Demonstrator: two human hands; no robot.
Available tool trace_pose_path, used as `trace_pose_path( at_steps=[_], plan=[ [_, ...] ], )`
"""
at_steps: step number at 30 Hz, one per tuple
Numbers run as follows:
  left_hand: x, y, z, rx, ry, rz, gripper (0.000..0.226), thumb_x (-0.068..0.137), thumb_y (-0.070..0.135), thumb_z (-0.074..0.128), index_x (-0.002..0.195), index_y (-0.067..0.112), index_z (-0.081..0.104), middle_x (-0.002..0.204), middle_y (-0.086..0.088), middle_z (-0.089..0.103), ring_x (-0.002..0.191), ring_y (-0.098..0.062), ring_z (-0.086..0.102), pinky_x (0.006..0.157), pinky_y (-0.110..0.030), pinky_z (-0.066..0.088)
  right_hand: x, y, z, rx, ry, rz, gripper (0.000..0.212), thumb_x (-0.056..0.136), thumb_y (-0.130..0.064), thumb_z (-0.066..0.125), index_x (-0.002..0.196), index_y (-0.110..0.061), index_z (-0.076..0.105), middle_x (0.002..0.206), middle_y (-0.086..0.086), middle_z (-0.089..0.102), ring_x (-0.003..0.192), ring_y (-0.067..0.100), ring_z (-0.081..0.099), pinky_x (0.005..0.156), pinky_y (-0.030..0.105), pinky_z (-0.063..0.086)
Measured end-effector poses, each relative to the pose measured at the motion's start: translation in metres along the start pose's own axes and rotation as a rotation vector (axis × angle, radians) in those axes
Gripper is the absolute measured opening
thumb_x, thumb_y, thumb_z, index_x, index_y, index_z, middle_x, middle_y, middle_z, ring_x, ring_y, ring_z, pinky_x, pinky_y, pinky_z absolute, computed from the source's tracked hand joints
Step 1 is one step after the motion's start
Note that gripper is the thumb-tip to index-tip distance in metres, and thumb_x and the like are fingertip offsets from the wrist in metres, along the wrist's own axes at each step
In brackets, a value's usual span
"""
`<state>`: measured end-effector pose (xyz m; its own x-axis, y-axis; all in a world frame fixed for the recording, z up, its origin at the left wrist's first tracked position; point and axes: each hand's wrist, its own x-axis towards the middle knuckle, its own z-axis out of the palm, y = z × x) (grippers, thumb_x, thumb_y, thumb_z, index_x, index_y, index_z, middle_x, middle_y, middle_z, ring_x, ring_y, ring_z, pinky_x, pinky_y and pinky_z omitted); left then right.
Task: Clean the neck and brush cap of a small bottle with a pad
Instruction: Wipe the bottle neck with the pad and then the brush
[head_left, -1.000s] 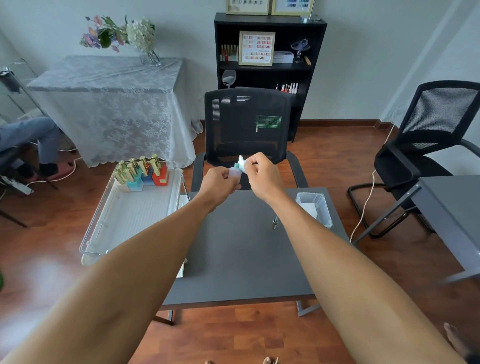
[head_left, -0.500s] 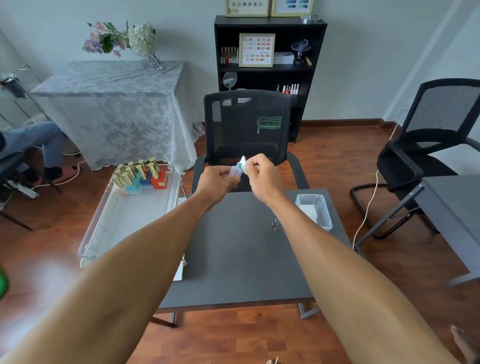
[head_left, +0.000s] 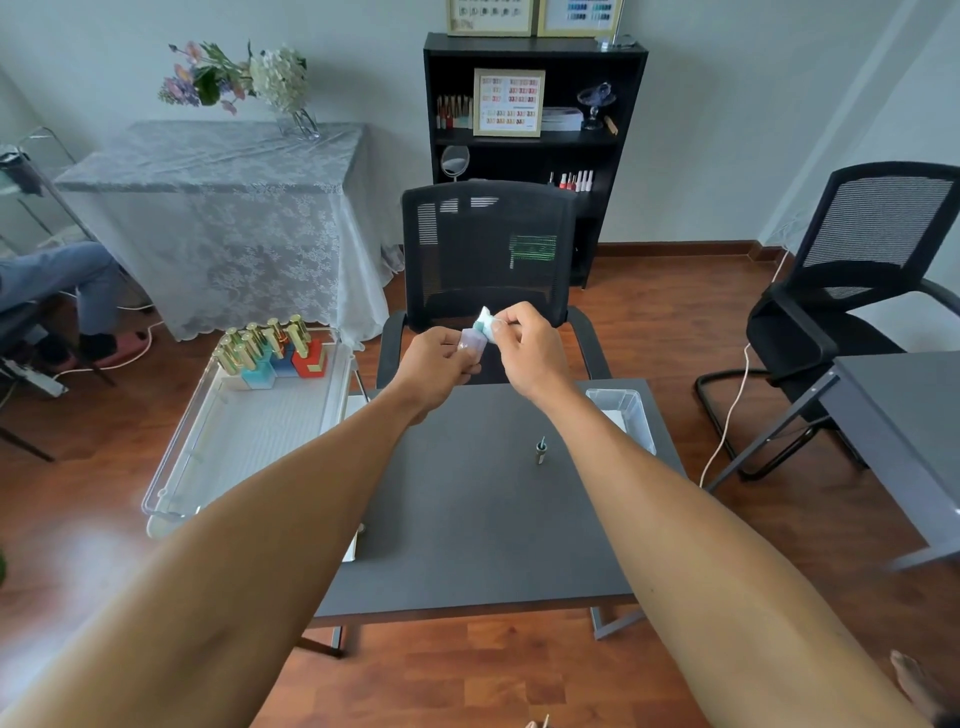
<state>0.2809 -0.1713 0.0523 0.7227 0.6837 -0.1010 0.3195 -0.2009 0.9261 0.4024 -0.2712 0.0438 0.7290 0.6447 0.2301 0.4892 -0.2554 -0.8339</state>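
holding a small pale bottle (head_left: 470, 343) above the far edge of the dark table (head_left: 467, 519), the left hand (head_left: 439, 361) has its fingers closed round the bottle body. the right hand (head_left: 530, 351) pinches a white pad (head_left: 485, 319) between thumb and fingertips, and the pad is pressed against the top end of the bottle. a teal-green stain shows on the pad where it meets the bottle. the bottle's neck is covered by the pad and fingers, so its condition cannot be told. both hands are raised clear of the table surface, close together, in front of the black mesh chair (head_left: 488, 249).

the brush cap (head_left: 541, 451) is on the table, apart from the bottle, near the right forearm; it appears to stand with the brush end upward, though it is too small to be certain. a clear plastic tub (head_left: 631, 415) sits at the table's right far corner, just beyond the cap. to the left of the table is a clear tray (head_left: 187, 467), with a group of gold-capped bottles (head_left: 265, 345) in coloured blocks standing at its far end.
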Motion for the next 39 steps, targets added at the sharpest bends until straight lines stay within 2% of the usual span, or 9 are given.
trace_pose_path(
  at_steps=[5,10,12,16,19,23,27,31,39],
  plan=[
    [-0.001,-0.002,0.001,0.017,0.045,-0.008,0.024,0.101,0.028,0.071,0.117,0.012,0.062,0.104,-0.007,0.073,0.096,-0.02,0.076,0.089,-0.034,0.064,-0.003,0.001,0.002,-0.005,-0.005,-0.001,0.011,0.105,-0.022,0.056,0.105,-0.015,0.064,0.09,-0.01,0.064,0.078,0.003,0.06,0.06,0.019,0.041],
    [-0.002,-0.005,0.006,0.026,0.088,-0.033,0.029,0.099,0.042,0.071,0.107,0.016,0.063,0.093,-0.003,0.075,0.092,-0.023,0.075,0.083,-0.033,0.064,-0.008,0.004,0.003,-0.02,0.001,-0.001,0.01,0.105,-0.02,0.056,0.104,-0.013,0.064,0.095,-0.004,0.068,0.08,0.012,0.061,0.059,0.019,0.04],
    [-0.002,-0.005,0.008,0.048,0.111,-0.043,0.029,0.099,0.045,0.071,0.103,0.018,0.063,0.09,-0.002,0.074,0.089,-0.023,0.074,0.077,-0.031,0.062,-0.01,0.004,0.002,-0.035,0.0,-0.001,0.012,0.105,-0.02,0.056,0.106,-0.012,0.064,0.096,-0.004,0.067,0.078,0.009,0.059,0.058,0.018,0.039],
    [-0.001,-0.004,0.01,0.125,0.169,-0.04,0.025,0.094,0.037,0.079,0.103,0.019,0.063,0.093,-0.001,0.071,0.086,-0.023,0.07,0.066,-0.027,0.057,-0.013,0.003,0.0,-0.047,0.003,0.002,0.013,0.106,-0.021,0.056,0.108,-0.011,0.065,0.096,-0.004,0.067,0.076,0.007,0.059,0.057,0.018,0.039],
    [-0.001,-0.004,0.011,0.132,0.176,-0.038,0.029,0.09,0.032,0.084,0.108,0.017,0.067,0.099,0.0,0.071,0.088,-0.022,0.07,0.07,-0.028,0.059,-0.015,0.005,-0.001,-0.033,-0.003,0.008,0.012,0.107,-0.02,0.056,0.108,-0.011,0.064,0.097,-0.002,0.068,0.082,0.014,0.062,0.059,0.02,0.042],
    [-0.003,-0.006,0.01,0.085,0.091,-0.026,0.035,0.092,0.026,0.083,0.123,0.012,0.076,0.103,-0.002,0.076,0.089,-0.024,0.075,0.086,-0.042,0.066,-0.016,0.005,-0.002,-0.027,-0.021,0.011,0.012,0.107,-0.021,0.055,0.108,-0.012,0.064,0.099,-0.002,0.068,0.082,0.012,0.061,0.06,0.022,0.042],
    [-0.003,-0.007,0.007,-0.006,0.021,-0.015,0.034,0.101,0.036,0.07,0.122,0.011,0.078,0.103,-0.005,0.078,0.095,-0.022,0.077,0.094,-0.039,0.064,-0.014,0.005,-0.001,-0.001,-0.012,0.015,0.012,0.105,-0.02,0.055,0.106,-0.012,0.064,0.096,-0.001,0.07,0.082,0.016,0.063,0.061,0.024,0.044],
    [-0.002,-0.007,0.004,-0.07,0.027,-0.035,0.039,0.099,0.041,0.071,0.123,0.01,0.075,0.104,-0.005,0.077,0.095,-0.021,0.079,0.09,-0.035,0.065,-0.011,0.006,0.0,-0.005,-0.016,0.005,0.011,0.104,-0.019,0.056,0.103,-0.012,0.065,0.089,-0.006,0.067,0.077,0.007,0.06,0.062,0.023,0.044],
    [0.003,-0.012,0.008,0.042,0.134,-0.054,0.023,0.088,0.03,0.086,0.097,0.021,0.067,0.093,0.0,0.074,0.082,-0.02,0.076,0.075,-0.032,0.067,-0.013,0.009,0.006,-0.078,-0.011,-0.047,0.01,0.107,-0.019,0.056,0.105,-0.012,0.063,0.094,-0.001,0.069,0.073,0.007,0.059,0.055,0.018,0.037]
  ],
)
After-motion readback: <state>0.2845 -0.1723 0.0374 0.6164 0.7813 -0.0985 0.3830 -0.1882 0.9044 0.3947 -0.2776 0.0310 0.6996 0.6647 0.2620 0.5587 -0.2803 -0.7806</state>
